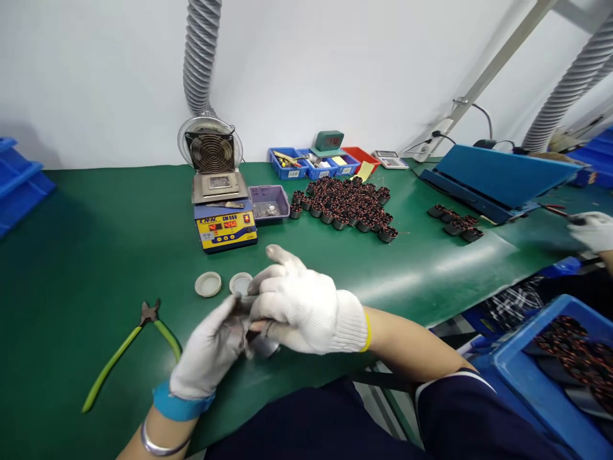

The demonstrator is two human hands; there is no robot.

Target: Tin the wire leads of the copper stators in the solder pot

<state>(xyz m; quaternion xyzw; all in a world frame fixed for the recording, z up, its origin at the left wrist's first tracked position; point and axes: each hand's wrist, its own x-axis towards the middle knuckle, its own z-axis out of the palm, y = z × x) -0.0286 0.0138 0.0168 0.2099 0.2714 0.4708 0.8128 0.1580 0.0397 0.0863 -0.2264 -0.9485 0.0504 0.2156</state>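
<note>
My left hand [213,348], in a white glove with a blue cuff, is closed around a small part that the fingers mostly hide. Only a bit of its dark edge shows. My right hand [299,306], in a white glove with a yellow trim, meets it from the right, fingers curled over the same spot. Just under the fingers is a shiny greyish-white round piece [266,347], partly covered. Two small round lids or dishes, one white [208,284] and one greyish [240,283], lie beyond my hands. Green-handled cutters [150,313] lie open to the left.
A yellow-fronted solder pot [225,231] stands behind, beside a purple tray [269,199]. Many dark coils with copper wire [347,201] cluster right of it. A blue fixture [498,179], a blue crate [507,364] and another person's gloved hand [594,231] are at right.
</note>
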